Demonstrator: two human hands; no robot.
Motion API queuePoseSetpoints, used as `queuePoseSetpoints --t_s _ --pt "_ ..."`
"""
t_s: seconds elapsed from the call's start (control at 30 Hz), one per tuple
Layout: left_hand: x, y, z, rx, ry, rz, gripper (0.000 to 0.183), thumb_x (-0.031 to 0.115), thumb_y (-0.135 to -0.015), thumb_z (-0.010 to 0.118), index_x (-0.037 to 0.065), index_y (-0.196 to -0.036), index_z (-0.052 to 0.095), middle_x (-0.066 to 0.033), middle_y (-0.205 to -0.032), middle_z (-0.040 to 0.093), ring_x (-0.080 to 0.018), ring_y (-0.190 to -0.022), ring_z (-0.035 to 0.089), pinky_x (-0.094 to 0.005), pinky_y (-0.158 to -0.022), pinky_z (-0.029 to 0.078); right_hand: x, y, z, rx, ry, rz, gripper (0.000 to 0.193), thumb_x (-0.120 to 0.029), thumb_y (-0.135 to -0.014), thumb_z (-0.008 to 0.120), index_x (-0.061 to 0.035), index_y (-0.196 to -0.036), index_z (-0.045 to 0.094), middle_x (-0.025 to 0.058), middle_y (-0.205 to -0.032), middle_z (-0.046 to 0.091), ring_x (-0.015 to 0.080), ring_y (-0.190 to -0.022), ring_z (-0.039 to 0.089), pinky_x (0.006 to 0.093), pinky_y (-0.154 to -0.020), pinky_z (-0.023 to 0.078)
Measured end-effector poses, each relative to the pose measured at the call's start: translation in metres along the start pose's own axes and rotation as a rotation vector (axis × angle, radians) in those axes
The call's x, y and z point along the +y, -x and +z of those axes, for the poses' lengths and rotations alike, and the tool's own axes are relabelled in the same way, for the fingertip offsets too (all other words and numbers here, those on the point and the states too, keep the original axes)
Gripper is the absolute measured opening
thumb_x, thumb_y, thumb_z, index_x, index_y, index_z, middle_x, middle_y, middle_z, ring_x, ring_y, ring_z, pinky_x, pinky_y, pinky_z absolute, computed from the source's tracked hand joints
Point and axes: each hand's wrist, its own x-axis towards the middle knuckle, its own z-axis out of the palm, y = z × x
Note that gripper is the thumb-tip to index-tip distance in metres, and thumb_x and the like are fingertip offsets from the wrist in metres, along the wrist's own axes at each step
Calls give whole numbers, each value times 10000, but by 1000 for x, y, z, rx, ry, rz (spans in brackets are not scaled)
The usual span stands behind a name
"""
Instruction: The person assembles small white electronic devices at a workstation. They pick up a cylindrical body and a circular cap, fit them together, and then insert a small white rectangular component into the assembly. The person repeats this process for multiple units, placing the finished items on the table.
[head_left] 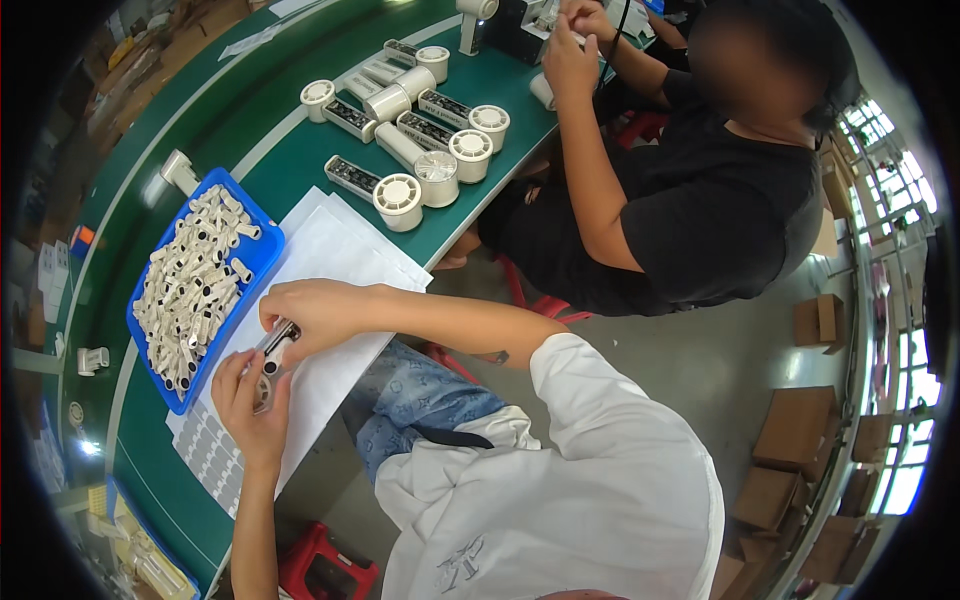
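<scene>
Over the white paper at the table's edge, both my hands are closed around what looks like a white handheld fan point(277, 345) with a dark strip along its handle. My left hand point(252, 405) grips its lower, rounded end. From above, my right hand point(318, 318) holds the handle end, fingers curled over it. A small black round end shows between the hands; fingers hide much of the fan. Just left of them, a blue tray point(272, 243) is heaped with small white parts point(195, 285) with black ends. Under my left hand lies a sheet of grey stickers point(212, 450).
Several white handheld fans point(398, 198) lie on the green table point(290, 165) beyond the paper point(345, 235). At the right, a co-worker in black point(700, 200) handles something small. A red stool point(325, 565) stands below the table edge; cardboard boxes point(795, 425) line the right side.
</scene>
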Motion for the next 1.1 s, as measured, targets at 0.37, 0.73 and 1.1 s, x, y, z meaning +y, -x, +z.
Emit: queuePoseSetpoints --t_s 0.37,0.73,1.1 --pt "11 -23 -8 -277 99 -407 503 135 -552 902 86 -897 539 -93 -867 587 -304 -865 558 -393 -746 449 0 16 13 -15 57 -102 559 -207 -707 801 -17 -1188 590 158 -1086 589 346 -1051 554 423 -903 456" --pt "16 -21 -7 -140 141 -429 477 166 -524 927 87 -858 596 -64 -886 615 -270 -870 554 -381 -758 460 -11 15 9 -42 -52 40 591 -125 -731 780 -39 -1279 578 139 -1180 588 330 -1117 541 409 -963 444" --pt "3 -10 -3 -79 198 -386 444 243 -624 872 112 -980 641 -31 -888 648 -273 -900 568 -396 -800 414 -14 11 13 -21 82 16 541 -171 -761 784 -34 -1252 603 156 -1183 604 344 -1080 561 405 -926 468"
